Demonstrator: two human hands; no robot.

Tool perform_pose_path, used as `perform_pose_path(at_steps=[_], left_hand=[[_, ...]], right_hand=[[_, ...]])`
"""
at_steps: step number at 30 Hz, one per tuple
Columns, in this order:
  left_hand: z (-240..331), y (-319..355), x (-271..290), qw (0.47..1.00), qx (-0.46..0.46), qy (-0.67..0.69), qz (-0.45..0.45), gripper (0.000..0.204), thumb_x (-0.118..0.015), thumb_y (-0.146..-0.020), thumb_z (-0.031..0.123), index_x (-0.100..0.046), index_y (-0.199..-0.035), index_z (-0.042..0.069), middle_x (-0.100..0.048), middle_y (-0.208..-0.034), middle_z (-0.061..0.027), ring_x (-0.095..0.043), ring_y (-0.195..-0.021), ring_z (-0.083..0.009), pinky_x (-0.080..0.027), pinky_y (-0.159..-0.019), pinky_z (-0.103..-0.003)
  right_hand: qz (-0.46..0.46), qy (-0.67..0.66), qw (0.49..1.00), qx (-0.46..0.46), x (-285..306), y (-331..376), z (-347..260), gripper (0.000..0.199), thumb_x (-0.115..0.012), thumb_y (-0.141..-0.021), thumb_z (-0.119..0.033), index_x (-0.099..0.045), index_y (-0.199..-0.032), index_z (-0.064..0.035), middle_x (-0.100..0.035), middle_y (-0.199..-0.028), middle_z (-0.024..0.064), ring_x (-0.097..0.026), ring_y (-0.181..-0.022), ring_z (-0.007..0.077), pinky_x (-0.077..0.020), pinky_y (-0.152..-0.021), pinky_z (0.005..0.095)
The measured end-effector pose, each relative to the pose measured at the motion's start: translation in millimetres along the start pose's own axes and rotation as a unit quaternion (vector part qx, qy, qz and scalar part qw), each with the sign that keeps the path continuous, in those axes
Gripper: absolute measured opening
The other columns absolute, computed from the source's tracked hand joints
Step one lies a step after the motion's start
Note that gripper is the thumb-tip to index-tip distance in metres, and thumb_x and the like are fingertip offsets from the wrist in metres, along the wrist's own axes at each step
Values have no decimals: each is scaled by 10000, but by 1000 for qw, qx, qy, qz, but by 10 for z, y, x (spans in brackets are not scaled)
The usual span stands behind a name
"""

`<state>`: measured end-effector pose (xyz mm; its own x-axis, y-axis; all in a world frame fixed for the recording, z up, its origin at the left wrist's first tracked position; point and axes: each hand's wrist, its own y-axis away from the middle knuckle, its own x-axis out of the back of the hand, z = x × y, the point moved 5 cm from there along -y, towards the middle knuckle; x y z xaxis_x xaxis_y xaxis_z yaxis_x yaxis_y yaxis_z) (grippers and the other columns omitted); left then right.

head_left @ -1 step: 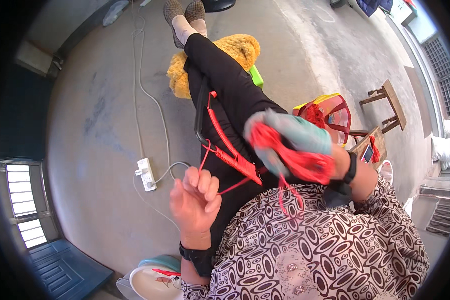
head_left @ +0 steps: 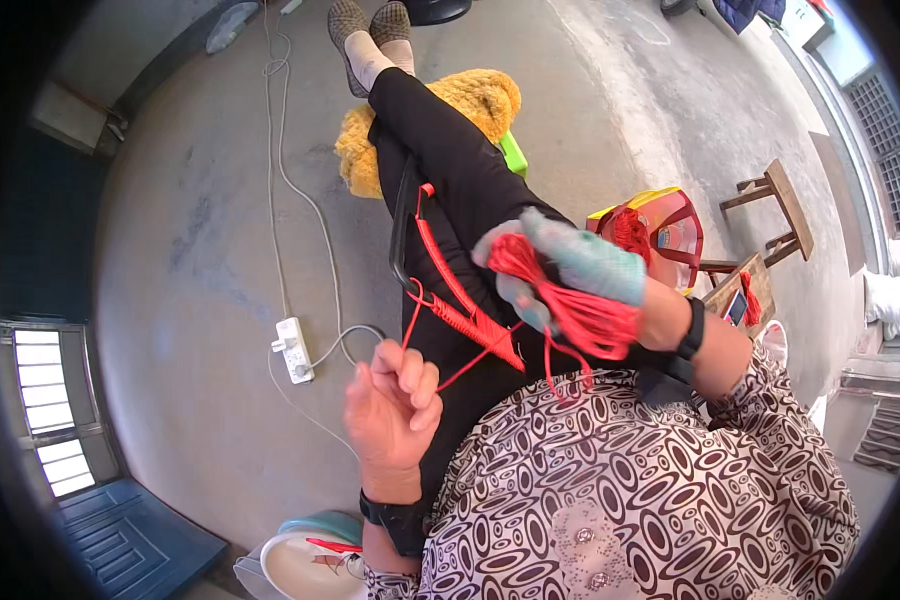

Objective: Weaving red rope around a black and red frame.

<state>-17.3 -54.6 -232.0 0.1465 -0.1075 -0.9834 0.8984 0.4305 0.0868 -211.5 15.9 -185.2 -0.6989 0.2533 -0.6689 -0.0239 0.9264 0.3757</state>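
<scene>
Curled fingers of my bare left hand (head_left: 395, 410) grip a red cord (head_left: 413, 325). The cord runs up to a black curved frame (head_left: 400, 235) lying on my lap. Red cord wrapping (head_left: 460, 315) covers two arms of the frame, which meet in a point near my waist. My right hand (head_left: 580, 262), in a grey-and-teal work glove, is closed around a looped bundle of red cord (head_left: 585, 315). From the bundle a strand crosses toward my left hand, and a small loop hangs down in front of my patterned top.
A yellow fluffy cloth (head_left: 485, 100) lies under my crossed legs. To the right stand a red-and-yellow bag (head_left: 678, 235) with red cord and a wooden stool (head_left: 790, 212). At left, a white power strip (head_left: 292, 350) with cables rests on the floor. A white basin (head_left: 290, 565) is at lower left.
My right hand and its cord bundle have shifted slightly left and up. The hanging loop has swung left. My left hand is nearly where it was.
</scene>
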Motion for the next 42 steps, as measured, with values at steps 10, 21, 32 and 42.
perform_pose_path(at_steps=[10, 21, 32, 42], left_hand=[[-30, 566, 412, 934, 38, -307, 181, 197, -495, -985, 173, -544, -897, 4, -344, -529, 9, -333, -451, -77, -267, -381, -204], [131, 74, -206, 963, -122, -238, 40, 236, -482, -968, 172, -583, -1087, -5, -643, -988, -144, -629, -834, -257, -504, -569, -290], [150, -479, 364, 854, -114, -466, 203, 282, -572, -942, 63, -575, -1218, 6, -637, -1081, -47, -608, -879, -90, -525, -700, -245], [569, 216, -135, 932, -128, -263, 215, 255, -701, -853, 252, -572, -936, 49, -582, -769, -60, -506, -575, -118, -405, -481, -242]], right_hand=[[77, 346, 931, -86, 264, -636, 777, 329, -656, -875, -343, -634, -1013, -46, -582, -698, 39, -555, -595, 129, -467, -562, 268], [251, 80, 947, 182, 518, -295, -293, 302, -478, -992, -348, -611, -1009, -77, -607, -720, 56, -629, -618, 199, -507, -546, 324], [111, 257, 957, 80, 69, -774, 333, 512, -633, -892, -340, -517, -1266, -10, -651, -1081, 201, -655, -958, 252, -508, -825, 322], [99, 680, 592, 421, -400, -392, -195, 655, -791, -675, -290, -537, -1201, 7, -570, -1195, 227, -557, -1127, 371, -451, -968, 417]])
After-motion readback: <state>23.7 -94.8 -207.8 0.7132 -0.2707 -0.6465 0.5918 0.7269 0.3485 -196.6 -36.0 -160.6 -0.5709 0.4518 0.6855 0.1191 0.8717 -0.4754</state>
